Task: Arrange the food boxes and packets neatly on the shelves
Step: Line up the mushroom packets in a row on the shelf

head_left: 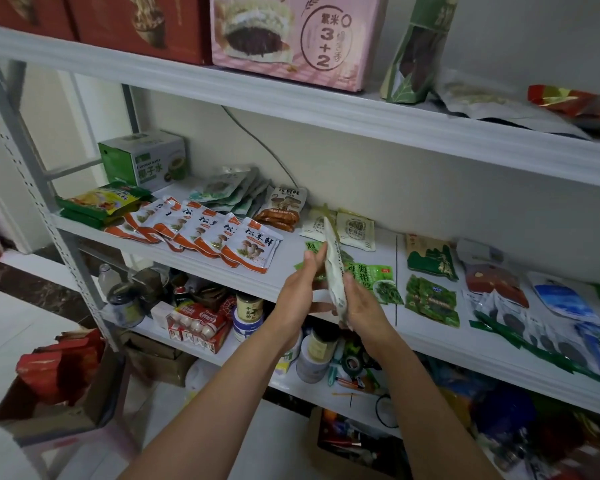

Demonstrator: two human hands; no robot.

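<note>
Three shelves (291, 95) of one white rack fill the view; work is at the middle shelf (387, 251).

1. Layout. A pink box (291, 39) stands on the top shelf. On the middle shelf, a green box (146, 161) sits at the far left. Orange packets (215, 233) lie in an overlapped row to its right. Two beige packets (355, 230) lie flat near the back wall. Green seaweed packets (378, 275) lie loosely in front of them.

2. Item in hand. One pale packet (333, 268) is held edge-on above the front of the middle shelf, over the seaweed packets and clear of the board.

3. Hands. The left hand (298, 289) lies against the packet's left face with fingers straight. The right hand (361, 306) grips the lower end, thumb on the near side; its fingers are hidden.

4. Step in hand, as judged: set this packet down in line with its own kind.
   - Its print appears to match the beige packets, so place it beside them.
   - Turn it flat, label up, before lowering.
   - Overlap it evenly, as in the orange row.
   - Avoid dragging it across the seaweed packets, which would probably shift.
</note>
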